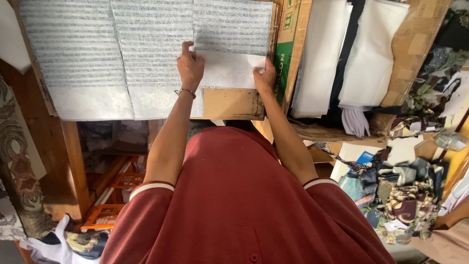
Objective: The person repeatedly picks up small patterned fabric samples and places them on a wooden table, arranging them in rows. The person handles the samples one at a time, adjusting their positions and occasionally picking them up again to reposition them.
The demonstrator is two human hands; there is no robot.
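Cluttered workshop corner here, with a wooden bench [63, 146] topped by a cardboard sheet [232, 103] that I'll use as my landmark. Lying on the upper part of that cardboard is a white piece of interfacing [227, 68], and above it sit grey striped fabric panels [146, 49], side by side, running off to the left of the cardboard. From my feed, the left hand [189, 66] is flat on the white piece's left edge, fingers mostly together with the index finger stretched up onto the striped panel, pressing rather than pinching. There's a thin bracelet [186, 91] on that wrist. The right hand [265, 76] sits at the piece's right edge, fingers curled at the corner; I can't tell if it's actually pinching the edge or just pressing down on it. Right of the cardboard there's a green-printed box [288, 44] holding stacked white fabric sheets [342, 54], and below-right of it a heap of patterned fabric scraps [400, 195].
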